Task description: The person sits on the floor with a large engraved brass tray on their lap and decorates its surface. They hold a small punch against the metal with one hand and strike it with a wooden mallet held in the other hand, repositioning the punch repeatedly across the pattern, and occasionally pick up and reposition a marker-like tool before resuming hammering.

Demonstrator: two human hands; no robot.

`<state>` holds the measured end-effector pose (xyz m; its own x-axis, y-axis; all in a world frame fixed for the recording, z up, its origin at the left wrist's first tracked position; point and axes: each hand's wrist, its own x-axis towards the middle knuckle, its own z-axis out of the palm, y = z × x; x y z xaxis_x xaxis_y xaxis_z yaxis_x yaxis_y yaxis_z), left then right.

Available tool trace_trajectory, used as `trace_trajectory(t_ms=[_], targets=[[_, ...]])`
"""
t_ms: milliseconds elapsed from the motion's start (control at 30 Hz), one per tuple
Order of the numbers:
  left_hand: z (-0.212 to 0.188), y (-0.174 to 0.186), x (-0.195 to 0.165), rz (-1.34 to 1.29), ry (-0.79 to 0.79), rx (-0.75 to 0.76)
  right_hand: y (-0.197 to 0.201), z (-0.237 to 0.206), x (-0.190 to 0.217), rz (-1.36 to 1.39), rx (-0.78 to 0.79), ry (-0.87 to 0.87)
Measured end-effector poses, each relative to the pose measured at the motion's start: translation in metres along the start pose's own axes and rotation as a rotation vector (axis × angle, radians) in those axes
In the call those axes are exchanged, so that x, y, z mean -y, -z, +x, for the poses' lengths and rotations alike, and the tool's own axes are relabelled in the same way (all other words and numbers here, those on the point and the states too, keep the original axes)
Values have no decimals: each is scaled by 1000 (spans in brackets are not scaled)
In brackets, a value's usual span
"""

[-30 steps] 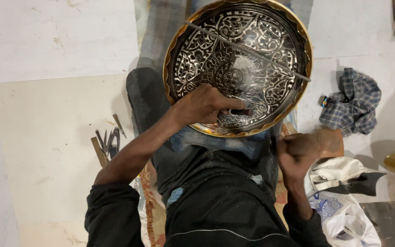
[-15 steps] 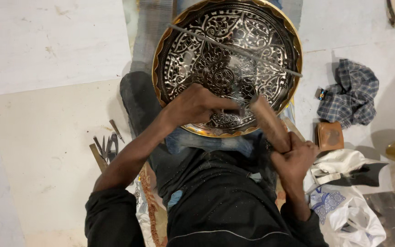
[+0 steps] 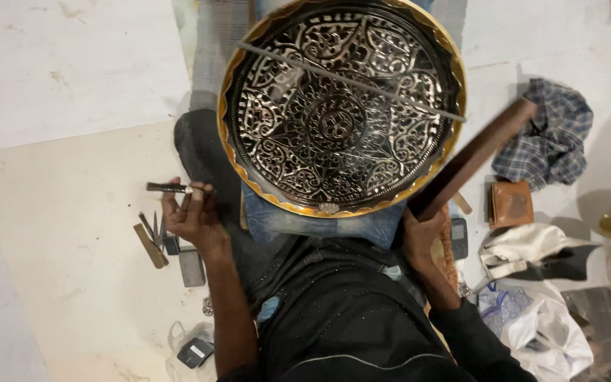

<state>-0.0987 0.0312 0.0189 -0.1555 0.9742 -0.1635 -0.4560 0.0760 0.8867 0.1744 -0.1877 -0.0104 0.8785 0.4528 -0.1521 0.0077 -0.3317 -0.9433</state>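
Observation:
A large round engraved metal tray (image 3: 341,107) with a scalloped gold rim rests on my lap and knees. A thin metal rod (image 3: 351,79) lies across its upper part. My left hand (image 3: 191,216) is off the tray to its left, gripping a small dark chisel (image 3: 167,187) that points left over the floor. My right hand (image 3: 422,233) is at the tray's lower right edge, wrapped around the bottom of a long brown wooden stick (image 3: 476,155) that angles up to the right.
Several small metal tools (image 3: 157,237) lie on the floor by my left hand. A checked cloth (image 3: 549,138), a brown wallet (image 3: 510,204), a small phone (image 3: 459,237) and white plastic bags (image 3: 542,329) lie on the right. A small dark object (image 3: 196,351) sits lower left.
My left hand has left the tray's centre and moved down-left to the floor side, now holding the chisel. My right hand has raised the wooden stick up to the right.

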Motion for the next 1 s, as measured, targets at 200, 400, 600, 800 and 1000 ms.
trace_trajectory(t_ms=[200,400,600,800,1000], targets=[[11,36,-2,165,278,-67,2,29,24,64,144,-400],[-4,25,-25,377,37,-239,6,27,29,112,158,-367],[-49,-51,-34,122,-61,344,25,21,43,324,217,-316],[-61,-114,3,432,125,841,57,-6,86,190,170,-92],[-63,-106,4,674,82,924,56,-27,91,-227,328,212]])
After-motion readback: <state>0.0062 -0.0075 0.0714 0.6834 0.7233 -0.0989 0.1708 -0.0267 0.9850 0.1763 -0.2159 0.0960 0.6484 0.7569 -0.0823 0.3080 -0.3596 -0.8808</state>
